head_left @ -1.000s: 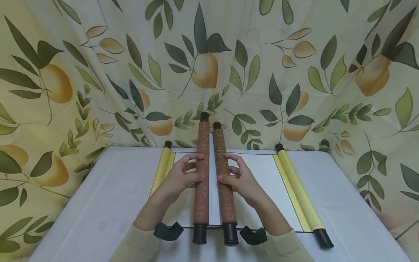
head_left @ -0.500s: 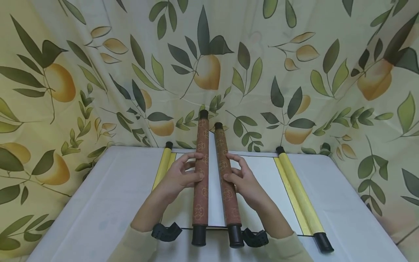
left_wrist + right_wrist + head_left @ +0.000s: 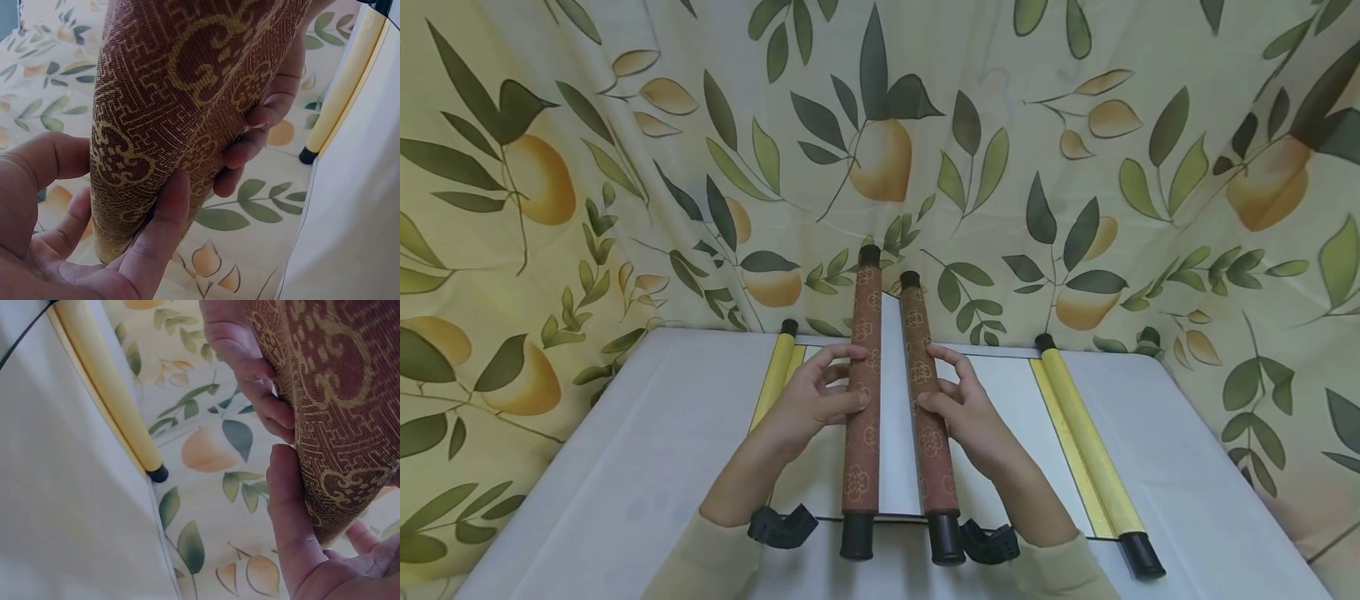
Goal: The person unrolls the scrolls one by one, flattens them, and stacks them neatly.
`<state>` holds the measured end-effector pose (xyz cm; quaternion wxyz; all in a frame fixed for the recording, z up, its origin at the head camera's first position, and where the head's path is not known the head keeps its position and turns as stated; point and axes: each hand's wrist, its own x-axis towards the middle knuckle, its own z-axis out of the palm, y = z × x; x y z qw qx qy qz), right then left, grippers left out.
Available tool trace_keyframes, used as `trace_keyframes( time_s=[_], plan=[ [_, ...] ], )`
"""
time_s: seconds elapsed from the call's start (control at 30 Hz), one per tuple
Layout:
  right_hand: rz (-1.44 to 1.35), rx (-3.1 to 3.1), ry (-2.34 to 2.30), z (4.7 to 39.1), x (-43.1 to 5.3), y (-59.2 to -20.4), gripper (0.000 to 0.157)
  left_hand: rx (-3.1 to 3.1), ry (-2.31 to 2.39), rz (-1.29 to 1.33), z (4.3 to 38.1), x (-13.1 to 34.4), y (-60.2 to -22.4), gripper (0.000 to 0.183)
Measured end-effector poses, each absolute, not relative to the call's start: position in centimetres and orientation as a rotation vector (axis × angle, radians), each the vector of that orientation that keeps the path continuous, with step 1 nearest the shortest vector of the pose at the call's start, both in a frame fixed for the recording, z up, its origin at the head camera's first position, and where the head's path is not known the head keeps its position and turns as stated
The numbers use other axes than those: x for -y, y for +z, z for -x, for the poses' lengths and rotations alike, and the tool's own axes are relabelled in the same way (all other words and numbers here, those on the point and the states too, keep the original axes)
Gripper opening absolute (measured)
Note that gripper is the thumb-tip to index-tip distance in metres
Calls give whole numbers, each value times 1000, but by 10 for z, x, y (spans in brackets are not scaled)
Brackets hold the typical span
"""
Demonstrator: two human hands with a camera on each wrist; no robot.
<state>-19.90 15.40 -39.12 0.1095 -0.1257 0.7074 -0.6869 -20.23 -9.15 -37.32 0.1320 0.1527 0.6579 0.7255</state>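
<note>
Left hand [image 3: 808,404]: we see its thumb and fingers grasping the left maroon roller [image 3: 861,450] near mid-length, from that roller's outer side.
Right hand [image 3: 966,412]: we see its thumb and fingers grasping the right maroon roller [image 3: 928,450], also near the middle and from the outer side.
Maroon rollers: we find the pair held up in front of the person, side by side and apart, each in gold-patterned cloth with black end caps. The left one's far end reaches higher in the head view; the right one leans its far end towards it.
Between them: we see a white strip [image 3: 897,417], wider at the near end than at the far end.
On the table: beneath the hands we see a white sheet [image 3: 1011,417] lying on the white table [image 3: 625,433], with a left yellow roller [image 3: 767,379] and a right yellow roller [image 3: 1093,442] along its two sides. Both have black ends.
Wrists: we notice a left black bracket [image 3: 784,527] and a right black bracket [image 3: 992,543], just above the pale sleeves [image 3: 1063,562].
Backdrop: we look at a cream curtain [image 3: 962,50] printed with orange fruit and green leaves, behind the table and at its sides.
</note>
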Motion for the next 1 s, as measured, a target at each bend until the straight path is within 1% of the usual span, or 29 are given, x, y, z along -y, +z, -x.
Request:
trace_keyframes(
  time_s=[0.17, 0.4, 0.87, 1.0],
  plan=[
    [385, -2103, -1992, 197, -153, -392, 66, -1911, 2103, -480, 202, 93, -375, 53],
    [342, -2134, -2011, 197, -153, -391, 61, -1928, 2096, -523, 202, 93, -373, 54],
    [387, -2126, -2017, 199, -155, -386, 57, -1933, 2106, -527, 201, 96, -368, 53],
    [397, -2117, -2015, 198, -156, -386, 58, -1927, 2099, -530, 201, 97, -368, 53]
  ],
)
